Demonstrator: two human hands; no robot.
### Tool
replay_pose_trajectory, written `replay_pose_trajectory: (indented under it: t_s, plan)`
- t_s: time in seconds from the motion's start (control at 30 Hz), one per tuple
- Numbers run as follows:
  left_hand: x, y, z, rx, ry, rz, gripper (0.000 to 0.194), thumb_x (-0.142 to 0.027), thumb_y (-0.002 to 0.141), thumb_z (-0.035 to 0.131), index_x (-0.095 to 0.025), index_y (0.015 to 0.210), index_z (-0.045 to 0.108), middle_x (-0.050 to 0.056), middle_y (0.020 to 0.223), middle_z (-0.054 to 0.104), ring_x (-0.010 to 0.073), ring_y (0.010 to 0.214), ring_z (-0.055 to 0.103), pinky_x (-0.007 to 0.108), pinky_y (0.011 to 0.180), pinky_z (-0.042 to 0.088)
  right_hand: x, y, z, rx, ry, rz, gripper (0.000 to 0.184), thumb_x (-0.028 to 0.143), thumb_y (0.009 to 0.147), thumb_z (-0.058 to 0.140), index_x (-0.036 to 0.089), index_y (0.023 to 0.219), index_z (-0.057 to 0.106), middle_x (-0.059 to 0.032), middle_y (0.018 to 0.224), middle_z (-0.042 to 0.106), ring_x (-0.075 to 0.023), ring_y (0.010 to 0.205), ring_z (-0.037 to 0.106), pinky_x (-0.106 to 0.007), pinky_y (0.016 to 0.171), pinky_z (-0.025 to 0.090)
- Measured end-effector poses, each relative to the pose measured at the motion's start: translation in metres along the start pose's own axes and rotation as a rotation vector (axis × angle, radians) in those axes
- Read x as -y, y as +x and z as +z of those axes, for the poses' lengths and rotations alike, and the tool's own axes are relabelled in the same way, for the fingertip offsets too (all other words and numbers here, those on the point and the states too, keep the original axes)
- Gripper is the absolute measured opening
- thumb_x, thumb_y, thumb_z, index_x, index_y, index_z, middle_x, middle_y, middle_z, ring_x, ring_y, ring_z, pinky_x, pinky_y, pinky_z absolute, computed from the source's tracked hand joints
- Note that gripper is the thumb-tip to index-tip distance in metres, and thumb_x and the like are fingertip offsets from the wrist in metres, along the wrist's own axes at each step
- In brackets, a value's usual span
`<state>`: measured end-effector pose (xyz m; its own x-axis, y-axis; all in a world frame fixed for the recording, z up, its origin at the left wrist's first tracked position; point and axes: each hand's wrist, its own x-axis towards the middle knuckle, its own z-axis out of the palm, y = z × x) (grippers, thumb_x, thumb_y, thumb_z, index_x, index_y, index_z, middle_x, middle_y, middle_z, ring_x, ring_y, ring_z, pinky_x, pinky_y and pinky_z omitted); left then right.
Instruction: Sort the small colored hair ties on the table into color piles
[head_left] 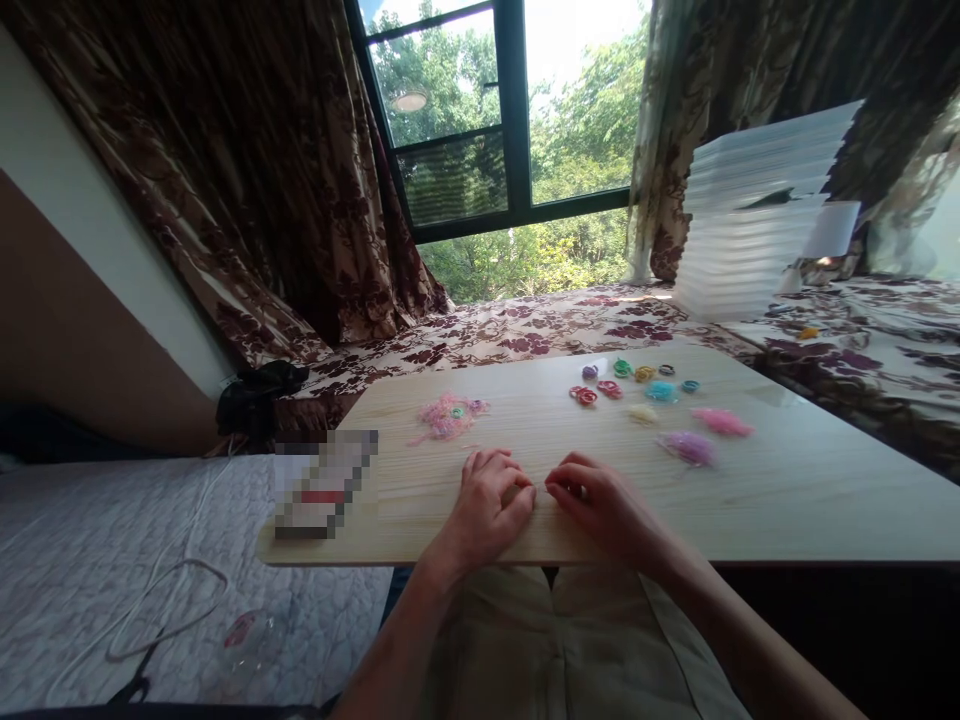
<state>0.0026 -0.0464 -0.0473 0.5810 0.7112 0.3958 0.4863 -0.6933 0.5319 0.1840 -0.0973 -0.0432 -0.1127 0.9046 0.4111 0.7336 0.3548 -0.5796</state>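
My left hand [491, 500] rests on the pale wooden tabletop [420, 525] near its front edge, fingers curled, thumb against the index finger. Facing it across a small gap is my right hand [596, 500], its thumb and fingers pinched together. Whatever sits between the fingertips is too small to make out. Beyond my left hand lies a loose heap of pink, thin bands [448, 415] with a green one and purple ones among them. Past my right hand are small sorted piles: red rings [583, 396], green rings [622, 368], blue bands [661, 391], purple bands [688, 449] and pink bands [721, 421].
A blurred-out flat item [322, 500] lies at the table's left end. Behind the table is a flowered ledge [517, 335] with a stack of white ridged sheets [739, 230] and a lamp [832, 230]. A white cable [191, 565] crosses the quilted bedding [90, 530] at left.
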Motion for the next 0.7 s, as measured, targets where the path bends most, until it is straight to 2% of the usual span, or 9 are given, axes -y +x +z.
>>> replay_pose_trajectory:
  t_s: [0.17, 0.3, 0.43, 0.57, 0.7]
  plan:
    - [-0.0013, 0.0015, 0.0013, 0.019, 0.013, -0.007, 0.018, -0.031, 0.085, 0.052, -0.023, 0.076, 0.065, 0.003, 0.093, 0.066, 0.0225, 0.113, 0.051, 0.046, 0.109, 0.026, 0.0004, -0.0006, 0.0011, 0.026, -0.053, -0.004, 0.022, 0.025, 0.086, 0.05, 0.019, 0.075, 0.068, -0.0037, 0.081, 0.064, -0.0122, 0.066, 0.058, -0.024, 0.061, 0.042]
    - [0.0006, 0.0026, 0.0024, 0.022, 0.0, -0.004, 0.018, -0.026, 0.084, 0.05, -0.023, 0.073, 0.064, 0.003, 0.092, 0.067, 0.0214, 0.111, 0.052, 0.045, 0.108, 0.029, 0.0014, -0.0013, 0.0009, 0.033, -0.047, -0.027, 0.023, 0.026, 0.088, 0.048, 0.02, 0.079, 0.069, -0.0043, 0.083, 0.065, -0.0127, 0.069, 0.059, -0.024, 0.062, 0.044]
    - [0.0026, 0.0025, 0.0024, -0.01, -0.037, -0.031, 0.019, -0.025, 0.084, 0.049, -0.022, 0.071, 0.062, 0.002, 0.088, 0.067, 0.0211, 0.11, 0.052, 0.042, 0.106, 0.032, 0.0027, -0.0015, -0.0011, -0.017, -0.024, -0.02, 0.025, 0.028, 0.089, 0.046, 0.02, 0.083, 0.069, -0.005, 0.084, 0.065, -0.0139, 0.072, 0.061, -0.026, 0.065, 0.045]
    - [0.0046, 0.0021, 0.0023, -0.044, -0.069, -0.058, 0.019, -0.024, 0.084, 0.047, -0.022, 0.07, 0.059, 0.001, 0.084, 0.067, 0.0207, 0.11, 0.052, 0.04, 0.104, 0.034, 0.004, -0.002, -0.0014, -0.027, -0.035, 0.004, 0.024, 0.032, 0.088, 0.049, 0.021, 0.082, 0.069, -0.0039, 0.083, 0.064, -0.012, 0.064, 0.059, -0.025, 0.062, 0.045]
    - [0.005, 0.0017, 0.0024, -0.041, -0.076, -0.06, 0.018, -0.025, 0.084, 0.047, -0.022, 0.071, 0.059, 0.001, 0.086, 0.067, 0.0204, 0.111, 0.052, 0.04, 0.105, 0.034, 0.0032, -0.003, 0.0011, -0.035, -0.06, -0.007, 0.018, 0.032, 0.083, 0.056, 0.021, 0.091, 0.067, -0.0033, 0.086, 0.064, -0.0109, 0.061, 0.058, -0.025, 0.059, 0.045]
